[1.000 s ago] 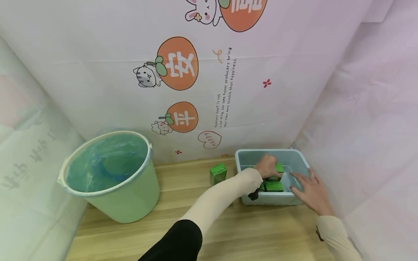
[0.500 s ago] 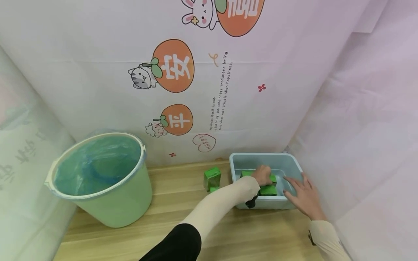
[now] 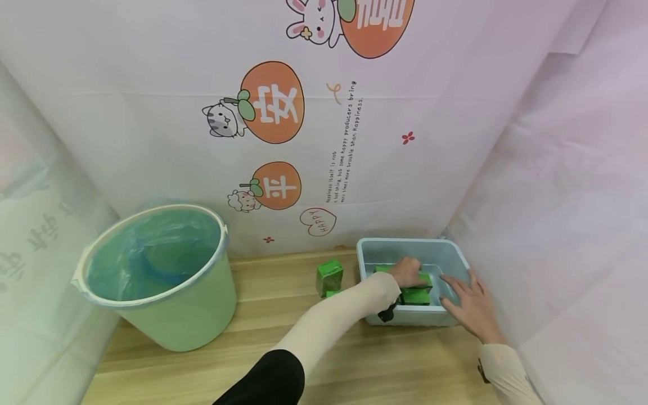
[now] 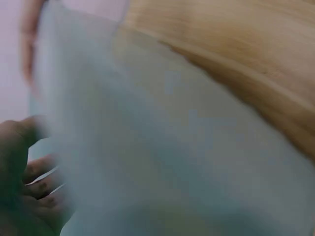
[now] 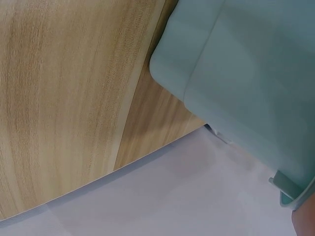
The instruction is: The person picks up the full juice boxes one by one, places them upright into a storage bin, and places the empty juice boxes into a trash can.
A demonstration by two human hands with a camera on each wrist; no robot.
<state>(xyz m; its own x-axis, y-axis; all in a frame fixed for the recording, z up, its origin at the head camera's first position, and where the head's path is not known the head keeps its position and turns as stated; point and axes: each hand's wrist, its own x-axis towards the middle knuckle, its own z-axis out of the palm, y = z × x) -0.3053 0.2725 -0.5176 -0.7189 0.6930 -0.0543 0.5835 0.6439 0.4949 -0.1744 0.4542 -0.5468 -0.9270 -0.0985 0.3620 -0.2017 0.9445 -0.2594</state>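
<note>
Head: right fingers [image 3: 455, 284] over tub rim [image 3: 405, 240]

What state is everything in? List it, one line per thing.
Bucket: upright, uncovered, lined with plastic film.
Bin: upright, uncovered, holding green boxes.
Left hand: inside bin, grip unclear.
Right hand: spread over bin rim.
Green box on table: standing upright.
Box behind sleeve: mostly hidden, posture unclear.
</note>
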